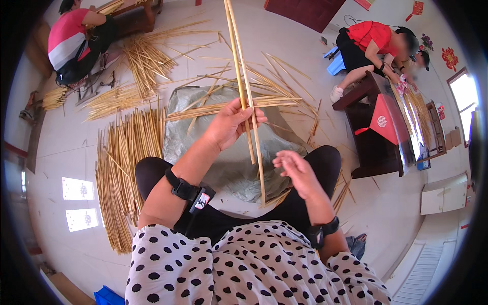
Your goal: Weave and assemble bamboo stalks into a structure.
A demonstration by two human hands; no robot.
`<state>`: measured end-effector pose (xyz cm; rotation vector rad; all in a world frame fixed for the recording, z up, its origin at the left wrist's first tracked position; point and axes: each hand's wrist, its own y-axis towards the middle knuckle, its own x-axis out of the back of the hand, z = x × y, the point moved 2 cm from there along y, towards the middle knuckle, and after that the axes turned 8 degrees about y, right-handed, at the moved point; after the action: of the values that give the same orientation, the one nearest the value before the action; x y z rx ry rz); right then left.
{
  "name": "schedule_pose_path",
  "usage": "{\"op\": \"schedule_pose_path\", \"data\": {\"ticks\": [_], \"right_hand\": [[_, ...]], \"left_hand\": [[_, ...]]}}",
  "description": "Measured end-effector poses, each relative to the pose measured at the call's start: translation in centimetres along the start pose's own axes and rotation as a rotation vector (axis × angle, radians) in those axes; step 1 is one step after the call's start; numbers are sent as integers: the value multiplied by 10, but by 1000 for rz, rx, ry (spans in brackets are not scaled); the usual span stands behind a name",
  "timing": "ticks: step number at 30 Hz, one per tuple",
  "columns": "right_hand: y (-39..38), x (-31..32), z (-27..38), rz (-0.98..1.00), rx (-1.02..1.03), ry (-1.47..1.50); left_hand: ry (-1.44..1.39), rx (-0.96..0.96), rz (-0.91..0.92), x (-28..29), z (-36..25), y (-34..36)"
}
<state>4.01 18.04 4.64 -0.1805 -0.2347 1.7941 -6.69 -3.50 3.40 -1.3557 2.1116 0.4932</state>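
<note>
Your left hand [231, 124] grips two reeds [247, 101] above the grey sheet [223, 152], so bring your empty, loosely spread right hand [297, 173] up to steady their lower ends.

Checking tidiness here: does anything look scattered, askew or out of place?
Yes. Loose pale bamboo strips lie crisscrossed at odd angles over the grey plastic sheet and tiled floor, unlike the neat parallel bundle on the left. The left hand grips two long strips.

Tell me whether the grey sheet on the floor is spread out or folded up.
Spread out. The grey sheet lies open and crumpled on the floor ahead of the knees, with loose reed stalks lying across it.
</note>
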Motion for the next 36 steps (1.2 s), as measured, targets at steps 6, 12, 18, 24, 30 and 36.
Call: {"op": "schedule_pose_path", "data": {"ticks": [6,12,18,24,30,36], "right_hand": [[-7,-31,-27,63,3,-49],[-8,-28,-29,32,-78,200],[-13,-29,-24,49,-179,448],[-10,-29,-22,57,-171,541],[-5,-16,-44,-36,-89,116],[-3,-6,-59,-25,-124,0]], "left_hand": [[-82,38,114,-15,21,-4],[-76,64,134,-14,18,-2],[-84,172,205,-21,26,-2],[11,191,202,-20,36,-6],[111,116,123,-15,39,-3],[127,1,-66,0,29,6]]}}
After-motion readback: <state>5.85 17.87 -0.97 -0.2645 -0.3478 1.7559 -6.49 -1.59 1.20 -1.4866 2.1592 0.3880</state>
